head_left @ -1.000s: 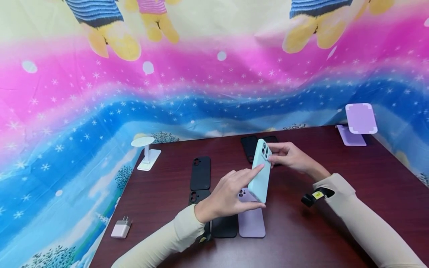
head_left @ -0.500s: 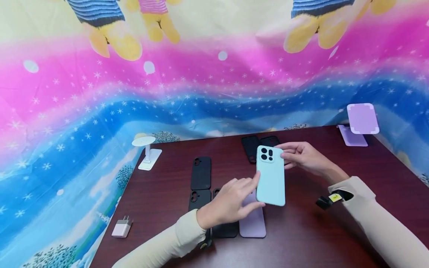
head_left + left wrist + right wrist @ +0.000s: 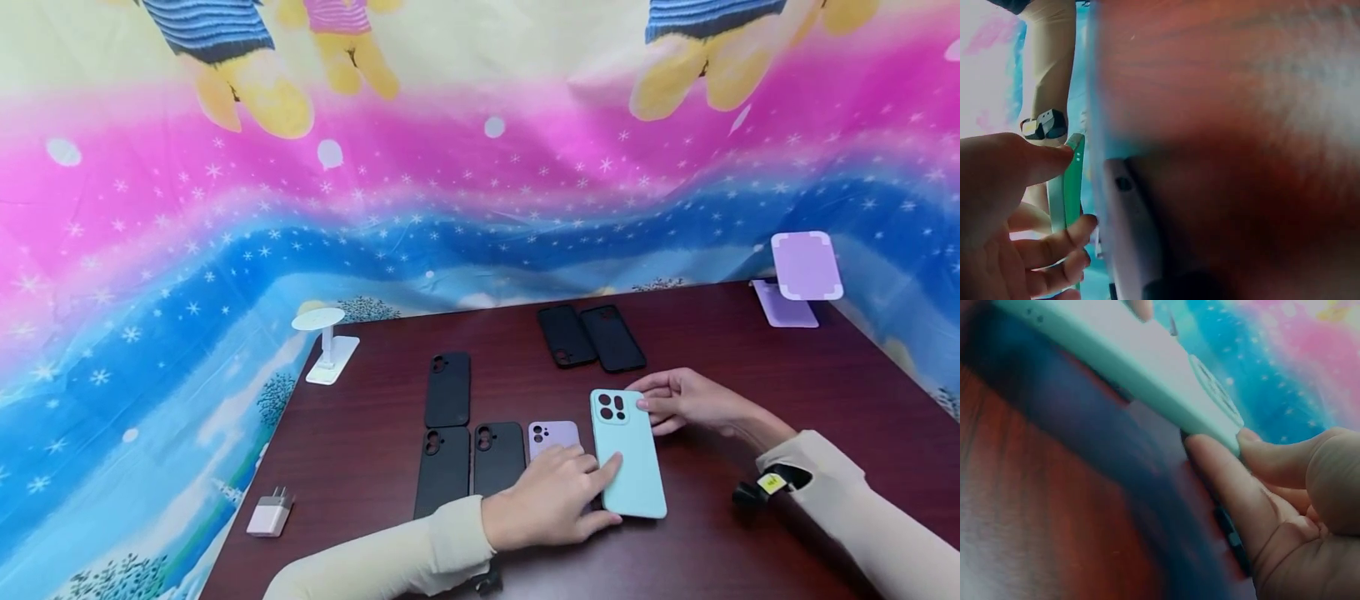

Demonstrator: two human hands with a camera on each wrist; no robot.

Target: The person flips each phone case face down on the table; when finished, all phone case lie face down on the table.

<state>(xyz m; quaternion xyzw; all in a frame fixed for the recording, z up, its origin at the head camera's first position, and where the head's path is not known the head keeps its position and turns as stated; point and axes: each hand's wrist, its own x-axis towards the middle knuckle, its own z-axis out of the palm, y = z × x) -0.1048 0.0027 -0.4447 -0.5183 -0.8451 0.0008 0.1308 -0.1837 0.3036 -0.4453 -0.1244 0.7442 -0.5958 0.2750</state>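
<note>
A mint-green phone case (image 3: 630,454) with a camera cutout is held just above the table by both hands. At its upper right corner, my right hand (image 3: 693,400) pinches it between thumb and index finger, clearly seen on the case (image 3: 1135,369) in the right wrist view. My left hand (image 3: 547,500) grips its lower left side, thumb at the bottom corner and index finger on the side edge. Left of it lies a lilac phone case (image 3: 553,435), partly hidden by the left hand. Black phone cases (image 3: 498,454) continue the row leftward, their lower parts partly covered.
Another black case (image 3: 448,387) lies behind the row's left end. Two more black cases (image 3: 566,337) lie side by side farther back. A white stand (image 3: 333,358) and a charger plug (image 3: 270,512) are at left, a lilac stand (image 3: 808,267) at back right.
Both hands have lowered the mint case toward the table and to the right, turning its camera side to face up. The two far black cases and the lilac case's top are now uncovered.
</note>
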